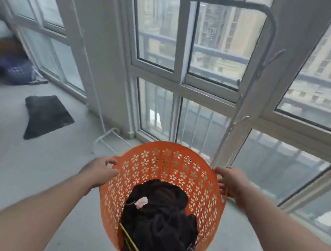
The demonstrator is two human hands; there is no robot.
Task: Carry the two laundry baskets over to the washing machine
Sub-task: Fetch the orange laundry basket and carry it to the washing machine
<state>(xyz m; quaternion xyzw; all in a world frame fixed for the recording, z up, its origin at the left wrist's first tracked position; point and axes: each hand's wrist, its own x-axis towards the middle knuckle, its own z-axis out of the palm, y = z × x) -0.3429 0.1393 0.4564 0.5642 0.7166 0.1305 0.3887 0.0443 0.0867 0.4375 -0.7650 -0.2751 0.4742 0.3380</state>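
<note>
Both handles of the orange basket (164,179) are clasped, left hand (101,171) and right hand (230,182) opposite, keeping the dark laundry (160,217) level for carrying.

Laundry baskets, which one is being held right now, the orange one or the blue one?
The orange basket, close in front with dark clothes inside: the left hand and right hand grip its rim. The blue basket sits blurred, far left on the floor, untouched.

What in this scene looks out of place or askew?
A dark mat lies crooked on the floor at left, one corner turned. The orange basket, held by the left hand and right hand, looks fine.
</note>
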